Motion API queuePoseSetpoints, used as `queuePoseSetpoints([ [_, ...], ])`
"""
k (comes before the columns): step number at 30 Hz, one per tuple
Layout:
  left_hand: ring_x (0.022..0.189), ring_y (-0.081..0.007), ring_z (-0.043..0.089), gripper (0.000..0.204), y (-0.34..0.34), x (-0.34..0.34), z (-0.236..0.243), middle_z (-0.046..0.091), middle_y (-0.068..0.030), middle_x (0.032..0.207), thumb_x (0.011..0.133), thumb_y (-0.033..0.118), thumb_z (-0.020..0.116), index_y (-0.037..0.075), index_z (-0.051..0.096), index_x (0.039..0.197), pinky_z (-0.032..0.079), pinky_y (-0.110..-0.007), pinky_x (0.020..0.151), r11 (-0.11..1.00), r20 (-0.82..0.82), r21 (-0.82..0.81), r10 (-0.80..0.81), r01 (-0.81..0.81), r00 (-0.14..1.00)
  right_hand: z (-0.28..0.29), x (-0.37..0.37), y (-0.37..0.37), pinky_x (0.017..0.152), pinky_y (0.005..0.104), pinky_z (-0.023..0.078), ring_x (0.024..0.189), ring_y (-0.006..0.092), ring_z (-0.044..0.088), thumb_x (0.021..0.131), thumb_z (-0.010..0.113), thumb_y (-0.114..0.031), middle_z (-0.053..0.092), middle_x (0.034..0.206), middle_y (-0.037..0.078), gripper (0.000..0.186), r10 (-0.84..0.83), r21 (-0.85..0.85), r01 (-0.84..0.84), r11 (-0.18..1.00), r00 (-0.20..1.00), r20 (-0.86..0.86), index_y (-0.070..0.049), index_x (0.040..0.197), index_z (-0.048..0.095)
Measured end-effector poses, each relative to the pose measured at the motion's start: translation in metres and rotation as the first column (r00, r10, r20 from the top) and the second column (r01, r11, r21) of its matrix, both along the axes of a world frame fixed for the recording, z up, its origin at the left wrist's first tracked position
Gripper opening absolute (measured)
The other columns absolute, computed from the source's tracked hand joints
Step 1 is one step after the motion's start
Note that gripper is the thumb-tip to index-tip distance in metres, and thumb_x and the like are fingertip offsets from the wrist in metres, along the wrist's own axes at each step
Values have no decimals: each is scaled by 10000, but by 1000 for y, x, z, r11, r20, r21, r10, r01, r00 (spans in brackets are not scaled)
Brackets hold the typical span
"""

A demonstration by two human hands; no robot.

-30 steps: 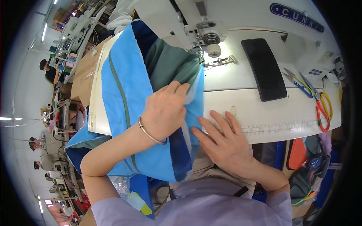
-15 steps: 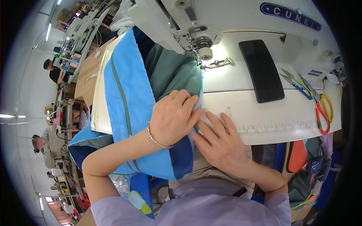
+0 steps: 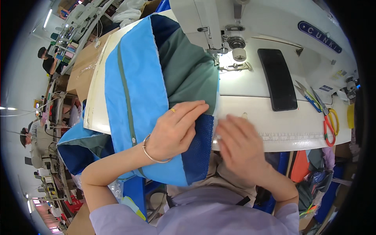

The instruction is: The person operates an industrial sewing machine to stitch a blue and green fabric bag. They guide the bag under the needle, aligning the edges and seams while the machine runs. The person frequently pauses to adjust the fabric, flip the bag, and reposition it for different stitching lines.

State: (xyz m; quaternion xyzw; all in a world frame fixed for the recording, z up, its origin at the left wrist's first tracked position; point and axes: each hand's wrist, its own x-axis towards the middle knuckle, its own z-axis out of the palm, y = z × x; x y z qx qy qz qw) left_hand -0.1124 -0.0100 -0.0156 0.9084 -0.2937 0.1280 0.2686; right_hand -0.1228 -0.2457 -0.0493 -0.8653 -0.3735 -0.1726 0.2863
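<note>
A sewn piece of bright blue and dark green fabric [image 3: 137, 82] with a dark zipper [image 3: 126, 90] lies across the sewing machine's bed, its right edge running up to the presser foot [image 3: 216, 59]. Navy mesh [image 3: 201, 147] forms its near right part. My left hand [image 3: 172, 131] rests on the fabric where green meets mesh, fingers stretched out flat toward the edge. Just beyond that edge, over the white table, is my right hand [image 3: 243, 147]. Its fingers are smeared by motion, so what they hold, if anything, is unclear.
The sewing machine [image 3: 270, 19] stands over the far side. A black phone [image 3: 277, 78] lies right of the presser foot, with red and yellow scissors [image 3: 329, 121] and blue snips [image 3: 309, 98] farther right. A ruler strip [image 3: 290, 137] runs along the table's near edge.
My right hand has lifted from its flat place at the fabric's edge and is moving. My left hand has slid slightly back toward me, its fingers straighter. The whole view has shifted a little.
</note>
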Motion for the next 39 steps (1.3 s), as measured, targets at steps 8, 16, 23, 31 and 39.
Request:
queuePoseSetpoints([
  [8,1122,-425,651,531,4,0,-8,661,-217,1298,738,-144,594,-88,643,1264,540,-467,976,1000,102,-28,-11,14,995,-1,32,11,1072,505,465,1274,400,558,856,635,-66,615,1328,214,426,-25,-150,44,988,991,128,105,1245,655],
  [16,1144,-371,606,543,5,5,-2,641,-170,1338,738,-53,638,-38,658,1280,527,-450,950,986,-19,138,-88,90,996,3,21,4,1073,508,469,1274,392,559,861,642,-70,624,1319,222,404,71,-160,-57,986,994,80,120,1217,662],
  [23,1192,-322,600,540,6,16,-6,635,-122,1371,741,4,652,-21,666,1281,501,-452,999,974,44,170,-162,152,986,13,32,-7,1077,506,475,1267,370,577,884,693,-150,642,1298,213,406,211,-228,-193,954,976,56,98,1205,679],
  [31,1122,-276,636,467,2,28,-1,664,-116,1294,754,38,672,-7,710,1217,508,-421,992,962,22,202,-191,182,981,23,56,-13,1083,496,485,1261,342,592,895,715,-208,690,1217,172,326,379,-356,-311,881,915,138,41,1106,718],
  [39,1059,-293,642,421,5,68,-3,658,-113,1213,753,26,683,0,706,1173,531,-407,964,954,86,211,-236,214,968,20,87,-10,1031,464,521,1187,305,619,861,738,-159,690,1128,146,239,372,-306,-297,904,901,224,16,1022,714],
])
